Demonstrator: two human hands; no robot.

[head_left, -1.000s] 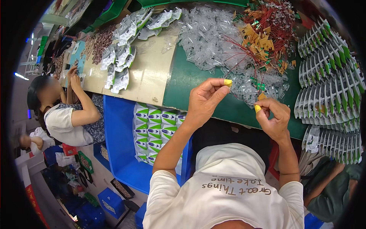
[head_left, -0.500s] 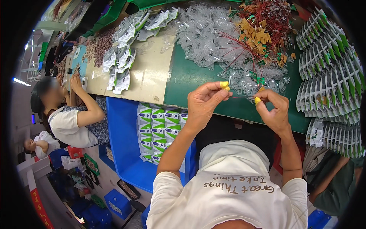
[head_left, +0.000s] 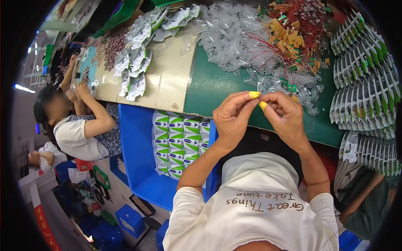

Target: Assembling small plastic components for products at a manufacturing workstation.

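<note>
My left hand [head_left: 234, 119] and my right hand [head_left: 284, 117] meet above the near edge of the green work mat [head_left: 205, 90]. Yellow tape or finger covers wrap some of my fingertips. Both hands are closed in a pinch, fingertips nearly touching each other; whatever is between them is too small or hidden to name. Just beyond the hands lies a loose spread of clear plastic parts [head_left: 268, 81]. A larger heap of clear plastic pieces [head_left: 230, 37] is behind it. To its right are orange-yellow pieces [head_left: 289, 35] with small green boards and a tangle of red wires [head_left: 307, 16].
Stacked white-and-green shells [head_left: 364, 92] rise at the right. A blue bin [head_left: 140, 167] at my left holds rows of white-green units [head_left: 176, 142]. More white shells [head_left: 136, 65] lie on the beige board [head_left: 163, 83]. A co-worker [head_left: 79, 129] sits at the far left.
My right hand has moved left and my left hand slightly right, so the two now meet. Earlier they were apart, with the right hand at the edge of the loose clear parts.
</note>
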